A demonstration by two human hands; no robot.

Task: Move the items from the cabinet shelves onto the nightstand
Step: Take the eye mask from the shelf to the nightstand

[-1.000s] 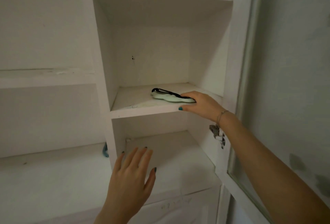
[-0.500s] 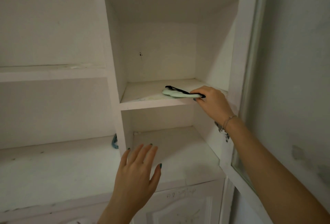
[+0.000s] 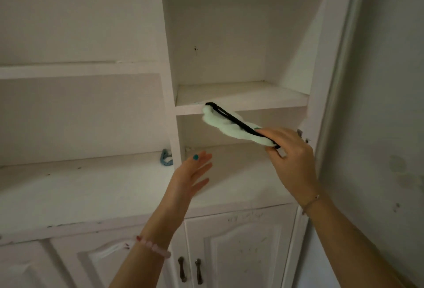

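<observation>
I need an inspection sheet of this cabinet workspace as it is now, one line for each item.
Surface: upper shelf, white, scuffed.
Job's things: pale green item with black strap, held in air before the shelf edge; blue item on the lower ledge beside the divider.
Clutter: nothing seen.
Hands: right hand pinches the pale green item; left hand open, holding nothing.
Cables: nothing seen.
Surroundings: lower doors closed.

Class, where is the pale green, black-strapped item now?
Head view, right of centre: the right hand holds the green item aloft before the shelf edge, above the left hand.
</observation>
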